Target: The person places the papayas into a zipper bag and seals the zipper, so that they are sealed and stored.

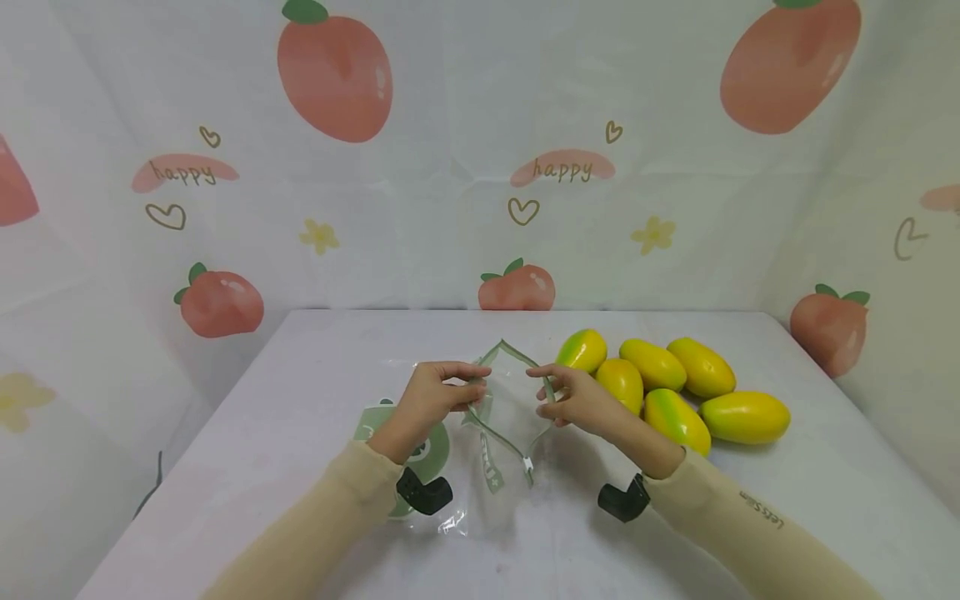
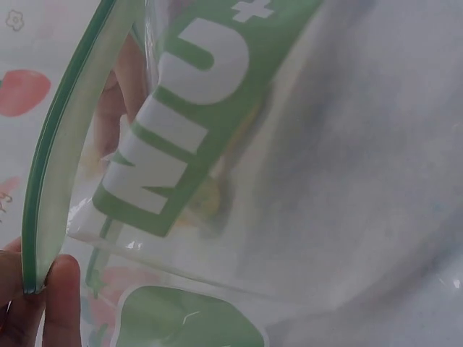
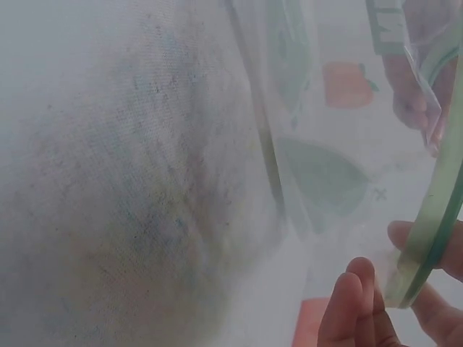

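Observation:
A clear zip bag (image 1: 491, 463) with a green zip edge stands with its mouth spread wide between both hands. My left hand (image 1: 431, 396) pinches the left side of the mouth; in the left wrist view the green zip strip (image 2: 45, 166) runs up from between thumb and fingers. On the opposite side, my right hand (image 1: 581, 400) grips the rim, with the strip (image 3: 434, 224) between its fingers in the right wrist view. A small white slider (image 1: 527, 463) sits at the near corner of the mouth. White letters on a green band mark the bag's side.
Several yellow mangoes (image 1: 746, 417) with green patches lie in a group on the right of the white table (image 1: 300, 467). Clear plastic with a green animal print (image 1: 431, 454) lies flat beneath the left forearm. A fruit-printed cloth (image 1: 420, 208) hangs behind the table.

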`<state>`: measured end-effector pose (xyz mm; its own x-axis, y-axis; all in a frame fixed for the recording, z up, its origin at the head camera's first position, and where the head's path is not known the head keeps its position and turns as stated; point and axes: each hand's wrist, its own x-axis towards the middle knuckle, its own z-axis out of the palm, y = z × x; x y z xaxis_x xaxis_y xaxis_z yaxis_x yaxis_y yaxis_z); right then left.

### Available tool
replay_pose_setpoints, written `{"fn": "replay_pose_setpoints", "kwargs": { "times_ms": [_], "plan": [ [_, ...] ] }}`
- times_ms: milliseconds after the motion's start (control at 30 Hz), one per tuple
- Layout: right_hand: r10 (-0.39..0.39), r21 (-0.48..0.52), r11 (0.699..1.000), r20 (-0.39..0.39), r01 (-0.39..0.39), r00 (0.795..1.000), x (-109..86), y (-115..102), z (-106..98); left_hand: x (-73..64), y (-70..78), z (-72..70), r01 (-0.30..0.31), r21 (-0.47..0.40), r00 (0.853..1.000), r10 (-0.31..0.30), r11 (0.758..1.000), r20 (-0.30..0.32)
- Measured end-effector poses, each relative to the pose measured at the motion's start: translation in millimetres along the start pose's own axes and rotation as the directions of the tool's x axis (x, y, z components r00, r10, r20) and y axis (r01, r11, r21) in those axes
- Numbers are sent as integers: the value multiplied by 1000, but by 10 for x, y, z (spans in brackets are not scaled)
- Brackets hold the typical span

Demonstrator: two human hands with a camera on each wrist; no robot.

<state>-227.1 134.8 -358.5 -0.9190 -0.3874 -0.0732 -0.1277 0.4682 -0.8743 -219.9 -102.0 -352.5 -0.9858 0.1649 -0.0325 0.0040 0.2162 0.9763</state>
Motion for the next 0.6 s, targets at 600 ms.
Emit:
{"fn": "replay_pose_setpoints", "kwargs": {
  "times_ms": [600],
  "plan": [
    [79,-38,996,-2,-79,997,-1,-38,6,-10,23,30,20,-19,1000,-20,1000,7]
  ]
}}
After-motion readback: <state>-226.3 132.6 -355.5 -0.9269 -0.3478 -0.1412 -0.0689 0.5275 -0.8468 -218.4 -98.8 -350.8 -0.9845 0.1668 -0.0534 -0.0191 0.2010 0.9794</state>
